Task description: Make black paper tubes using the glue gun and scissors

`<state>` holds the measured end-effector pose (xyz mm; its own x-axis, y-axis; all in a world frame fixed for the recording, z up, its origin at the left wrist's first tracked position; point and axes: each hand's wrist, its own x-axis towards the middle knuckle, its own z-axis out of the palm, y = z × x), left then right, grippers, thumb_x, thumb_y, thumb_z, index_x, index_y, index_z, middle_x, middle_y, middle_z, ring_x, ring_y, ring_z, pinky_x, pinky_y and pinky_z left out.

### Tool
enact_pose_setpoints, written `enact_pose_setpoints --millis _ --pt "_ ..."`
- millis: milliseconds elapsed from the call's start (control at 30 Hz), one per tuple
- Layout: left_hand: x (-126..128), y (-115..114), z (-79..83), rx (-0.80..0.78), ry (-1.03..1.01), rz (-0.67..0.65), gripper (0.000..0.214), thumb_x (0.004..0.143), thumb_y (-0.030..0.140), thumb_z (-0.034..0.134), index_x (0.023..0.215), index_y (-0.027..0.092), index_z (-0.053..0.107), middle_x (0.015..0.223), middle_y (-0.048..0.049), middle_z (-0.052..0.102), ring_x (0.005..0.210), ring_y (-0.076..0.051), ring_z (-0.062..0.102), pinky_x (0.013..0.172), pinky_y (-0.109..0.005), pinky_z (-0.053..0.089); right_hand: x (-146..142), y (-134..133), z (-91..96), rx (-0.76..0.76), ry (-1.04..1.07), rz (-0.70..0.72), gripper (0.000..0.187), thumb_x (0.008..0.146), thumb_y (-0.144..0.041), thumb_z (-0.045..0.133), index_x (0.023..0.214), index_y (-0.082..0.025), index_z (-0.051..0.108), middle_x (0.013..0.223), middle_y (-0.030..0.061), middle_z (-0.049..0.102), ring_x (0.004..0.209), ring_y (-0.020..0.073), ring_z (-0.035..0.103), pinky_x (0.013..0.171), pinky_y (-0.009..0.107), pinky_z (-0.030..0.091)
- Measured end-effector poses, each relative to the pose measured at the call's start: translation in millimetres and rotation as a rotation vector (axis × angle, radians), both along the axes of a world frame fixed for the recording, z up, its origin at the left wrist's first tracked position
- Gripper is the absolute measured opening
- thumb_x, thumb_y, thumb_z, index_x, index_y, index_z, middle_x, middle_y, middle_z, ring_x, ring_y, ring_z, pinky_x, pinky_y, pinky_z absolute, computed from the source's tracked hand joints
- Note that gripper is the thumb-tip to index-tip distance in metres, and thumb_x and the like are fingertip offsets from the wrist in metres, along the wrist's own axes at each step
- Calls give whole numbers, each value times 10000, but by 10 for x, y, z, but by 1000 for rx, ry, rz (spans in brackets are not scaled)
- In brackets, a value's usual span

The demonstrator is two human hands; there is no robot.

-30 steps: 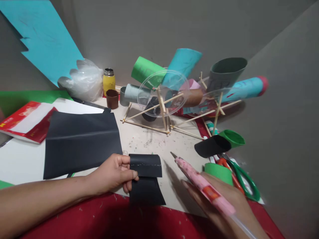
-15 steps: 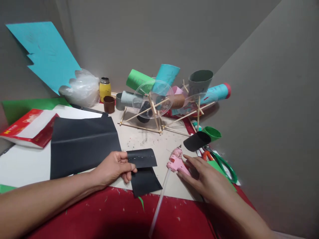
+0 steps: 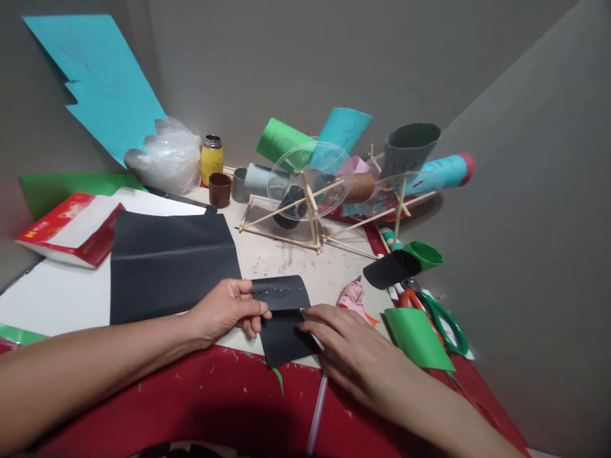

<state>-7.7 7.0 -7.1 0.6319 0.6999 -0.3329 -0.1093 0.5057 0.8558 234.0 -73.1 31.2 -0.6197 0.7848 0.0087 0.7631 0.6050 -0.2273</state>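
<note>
My left hand (image 3: 238, 308) pinches the left end of a folded piece of black paper (image 3: 281, 294). A thin shiny line of glue runs along its upper flap, and the lower part hangs over the board's front edge. At the right end of this paper, the fingertips of my right hand (image 3: 353, 350) close on its edge; the thumb is hidden. Just beyond my right hand lies a pink glue gun (image 3: 353, 296), partly covered by it, with a clear glue stick (image 3: 319, 407) trailing toward me.
A large black sheet (image 3: 172, 267) lies left. Behind stands a stick frame (image 3: 281, 238) with clear discs and coloured paper tubes. A black tube (image 3: 389, 270), a green tube (image 3: 420, 337) and green-handled scissors (image 3: 449, 324) lie right. A yellow bottle (image 3: 212, 162) stands at the back.
My right hand has left the glue gun and moved left to the right end of the black paper. The left hand keeps its hold. The view has shifted slightly.
</note>
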Motion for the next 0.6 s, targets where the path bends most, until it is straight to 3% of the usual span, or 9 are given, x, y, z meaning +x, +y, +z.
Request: enact_pose_setpoints --millis 200,367,467,600 --pt "2 3 15 -1 -4 5 229 702 290 735 710 81 642 469 -29 624 384 -80 546 458 -193 457 3 105 -82 106 95 31 234 873 -63 471 1033 -168 605 1102 149 620 998 260 594 823 436 521" --pt "-8 -31 85 24 58 5 248 689 314 732 705 89 629 472 -26 625 395 -83 554 456 -187 445 43 83 -106 15 380 6 183 903 -92 498 1009 -198 604 1007 94 641 914 189 623 780 314 523" --pt "-12 -59 123 35 98 -3 268 680 334 737 726 96 623 481 -14 622 408 -85 560 470 -192 455 32 36 -104 -26 578 -92 150 883 -92 548 938 -215 614 924 51 646 855 164 633 753 267 514" --pt "0 -77 138 61 129 9 275 650 329 752 726 117 593 487 5 607 421 -90 555 475 -203 461 -46 32 -106 -96 778 -362 63 838 -172 650 798 -219 638 829 25 647 778 157 622 706 240 508"
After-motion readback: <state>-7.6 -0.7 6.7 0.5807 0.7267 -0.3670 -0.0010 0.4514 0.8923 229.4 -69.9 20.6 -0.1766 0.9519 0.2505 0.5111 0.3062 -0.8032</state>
